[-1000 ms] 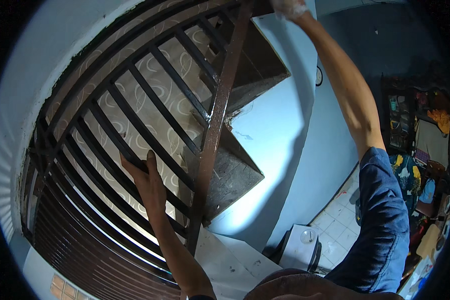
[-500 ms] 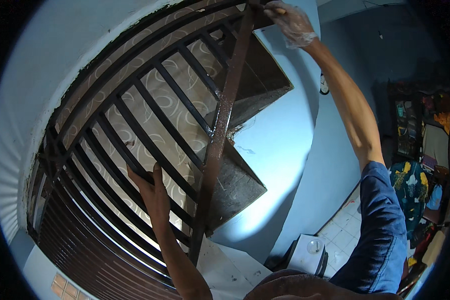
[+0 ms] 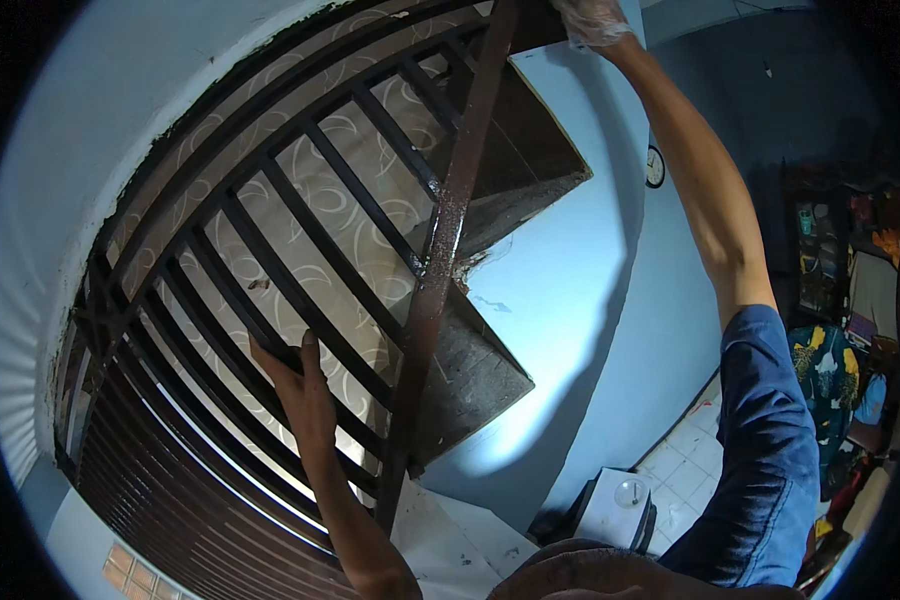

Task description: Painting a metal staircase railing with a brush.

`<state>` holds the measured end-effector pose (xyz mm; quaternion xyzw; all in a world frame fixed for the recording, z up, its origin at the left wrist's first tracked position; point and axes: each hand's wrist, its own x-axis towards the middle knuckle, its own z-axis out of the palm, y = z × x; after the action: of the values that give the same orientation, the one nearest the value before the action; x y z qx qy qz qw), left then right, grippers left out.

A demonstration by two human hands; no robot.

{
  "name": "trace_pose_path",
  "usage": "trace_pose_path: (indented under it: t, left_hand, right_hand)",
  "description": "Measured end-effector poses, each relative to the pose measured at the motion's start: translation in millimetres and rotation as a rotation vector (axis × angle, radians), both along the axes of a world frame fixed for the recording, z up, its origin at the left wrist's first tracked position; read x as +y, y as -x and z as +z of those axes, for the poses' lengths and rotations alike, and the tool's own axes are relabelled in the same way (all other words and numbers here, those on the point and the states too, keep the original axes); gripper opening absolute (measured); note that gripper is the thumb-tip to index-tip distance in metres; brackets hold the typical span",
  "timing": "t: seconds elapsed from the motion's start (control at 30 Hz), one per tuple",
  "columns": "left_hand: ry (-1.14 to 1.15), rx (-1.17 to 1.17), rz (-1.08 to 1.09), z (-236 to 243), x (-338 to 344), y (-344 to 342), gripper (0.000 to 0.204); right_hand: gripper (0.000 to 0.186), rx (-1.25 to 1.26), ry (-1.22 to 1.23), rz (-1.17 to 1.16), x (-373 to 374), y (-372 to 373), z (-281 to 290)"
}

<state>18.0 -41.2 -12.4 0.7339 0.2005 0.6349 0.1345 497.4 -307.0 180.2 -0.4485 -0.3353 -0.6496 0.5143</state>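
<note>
My left hand (image 3: 305, 395) is wrapped round one dark bar (image 3: 229, 298) of a metal stair railing, its thumb lying along the bar. A slanted brown metal rail (image 3: 448, 220) joins the ends of the bars; its middle stretch shines and looks speckled or wet. High up, near the rail's upper end, my right hand (image 3: 592, 28) wears a clear plastic glove. The upper edge of the view cuts off its fingers, so whatever they hold is hidden. That arm is raised, in a blue sleeve.
Grey stair steps (image 3: 470, 375) jut out just right of the rail, against a pale blue wall (image 3: 555, 290). Patterned beige cloth (image 3: 315, 235) hangs behind the bars. Below stands a white box-shaped appliance (image 3: 610, 510) on a tiled floor. Cluttered shelves (image 3: 820, 250) fill the far right.
My right hand has moved up and slightly right, partly out of view. Earlier its fingers closed on a small tan handle-like thing at the rail's top. My left hand keeps its hold.
</note>
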Motion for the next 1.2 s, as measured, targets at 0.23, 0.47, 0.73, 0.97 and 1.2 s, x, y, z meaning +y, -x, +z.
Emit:
trace_pose_path:
  t: [0.23, 0.47, 0.73, 0.97, 1.2]
  left_hand:
    - [-0.049, -0.017, 0.129, -3.8, 11.3, 14.4, 0.077]
    - [-0.038, 0.002, 0.105, -2.5, 5.0, 4.3, 0.080]
    - [-0.022, -0.015, 0.003, -1.3, 4.5, -1.5, 0.081]
    - [0.002, -0.040, 0.068, -2.7, 1.6, -5.7, 0.079]
    - [-0.020, -0.003, 0.055, -1.6, 4.5, 0.0, 0.077]
  right_hand:
    - [0.021, 0.107, 0.069, 0.149, 29.3, 13.4, 9.1]
    - [0.023, -0.006, 0.055, 0.058, 20.9, -18.0, 23.3]
    - [0.032, -0.013, 0.007, 0.012, -11.0, -26.9, 43.3]
    - [0.028, 0.019, -0.039, -0.029, 8.2, -57.4, 56.8]
    - [0.024, 0.044, -0.075, 0.397, 3.4, -24.9, 53.5]
